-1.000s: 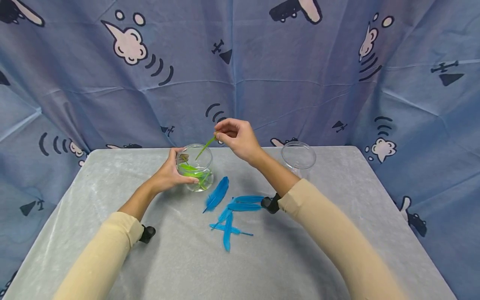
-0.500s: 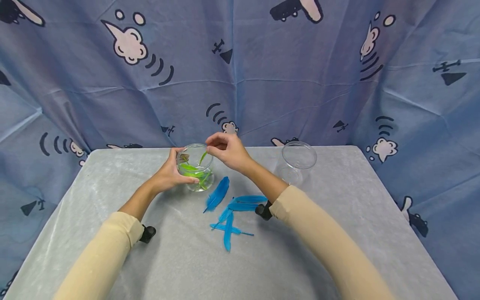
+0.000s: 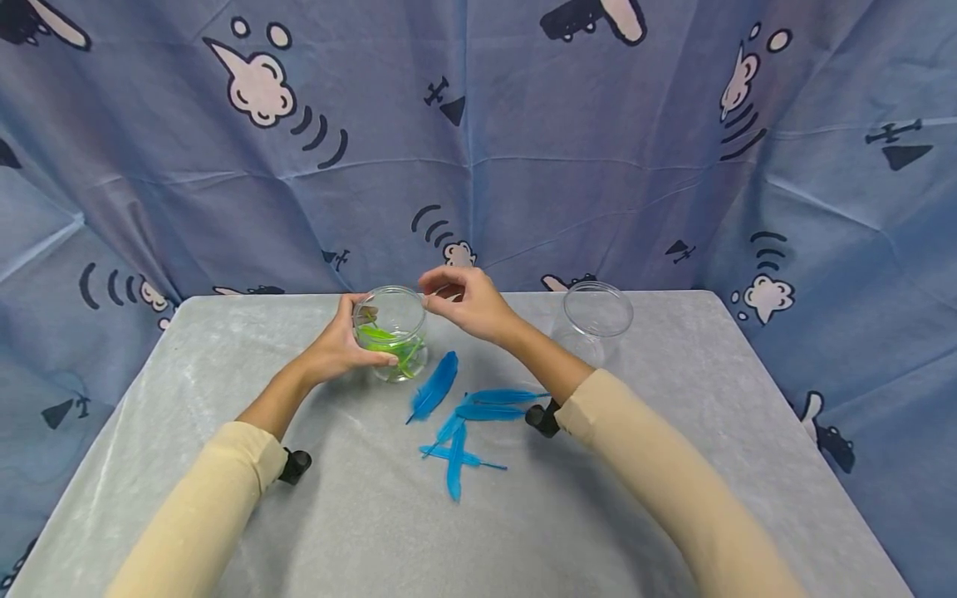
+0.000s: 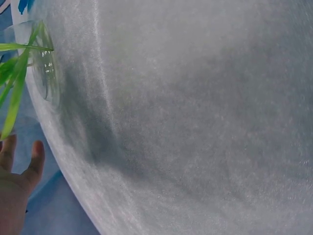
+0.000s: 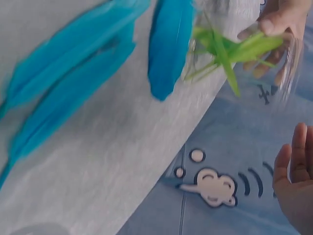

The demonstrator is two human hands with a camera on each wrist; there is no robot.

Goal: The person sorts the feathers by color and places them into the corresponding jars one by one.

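Tabletop [image 3: 359, 515] spreads wide, far edge [image 3: 523, 295] near the jar [image 3: 405, 328] the left hand [image 3: 341, 343] grips.

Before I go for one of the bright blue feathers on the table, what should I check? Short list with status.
1. Left hand gripping the clear, round-mouthed left jar: ok.
2. Bright green feathers inside that jar: ok.
3. Right hand free: ok, nothing visible in its fingers.
4. Bright blue feathers lying separate on the grey-covered table: not ok, some overlap.
5. Clear, round-mouthed right jar upright: ok.
6. Exact green feather count: cannot tell, they overlap.
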